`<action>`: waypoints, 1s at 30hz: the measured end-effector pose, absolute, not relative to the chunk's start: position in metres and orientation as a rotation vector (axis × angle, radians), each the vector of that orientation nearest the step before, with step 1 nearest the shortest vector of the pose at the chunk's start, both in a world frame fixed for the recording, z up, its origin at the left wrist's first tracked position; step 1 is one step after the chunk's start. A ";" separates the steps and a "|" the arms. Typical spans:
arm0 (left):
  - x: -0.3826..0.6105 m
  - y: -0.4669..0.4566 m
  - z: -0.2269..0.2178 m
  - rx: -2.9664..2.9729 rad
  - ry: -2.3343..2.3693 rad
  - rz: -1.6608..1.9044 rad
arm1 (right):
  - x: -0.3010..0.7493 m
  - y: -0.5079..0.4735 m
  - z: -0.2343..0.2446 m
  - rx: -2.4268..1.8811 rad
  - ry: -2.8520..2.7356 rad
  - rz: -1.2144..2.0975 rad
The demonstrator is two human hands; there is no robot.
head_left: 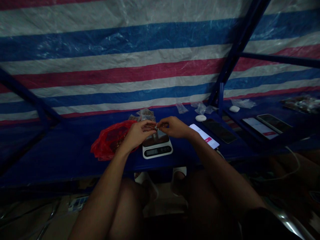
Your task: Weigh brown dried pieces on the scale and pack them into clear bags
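My left hand [138,132] and my right hand [173,127] meet above a small white digital scale [157,149] on a blue shelf [75,151]. Both hands pinch a small clear packet [156,127] between their fingertips. The packet is too small and dim to make out its contents. A dark load sits on the scale's platform under the hands. A red plastic bag [108,141] lies just left of the scale, partly behind my left wrist.
Small filled clear bags [145,115] lie behind the scale, empty ones [200,108] further right. A lit phone [205,136] and a dark phone [218,130] lie right of the scale, two more phones [266,126] beyond a blue post [220,96]. A striped tarp [125,66] hangs behind.
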State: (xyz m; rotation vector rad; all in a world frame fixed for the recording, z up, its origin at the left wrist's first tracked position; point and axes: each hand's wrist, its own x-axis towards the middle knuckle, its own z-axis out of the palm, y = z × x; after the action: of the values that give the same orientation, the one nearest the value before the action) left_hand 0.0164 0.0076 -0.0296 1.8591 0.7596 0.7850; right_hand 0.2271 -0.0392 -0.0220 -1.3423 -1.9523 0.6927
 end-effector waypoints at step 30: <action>0.001 0.011 -0.031 2.083 0.813 0.942 | 0.220 -0.039 -0.020 -1.251 -1.944 0.654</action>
State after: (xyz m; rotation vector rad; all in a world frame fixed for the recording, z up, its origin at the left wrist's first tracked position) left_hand 0.0012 0.0110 -0.0306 2.0834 0.8126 0.9416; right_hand 0.2196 -0.0389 -0.0202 -1.2515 -1.9436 0.6545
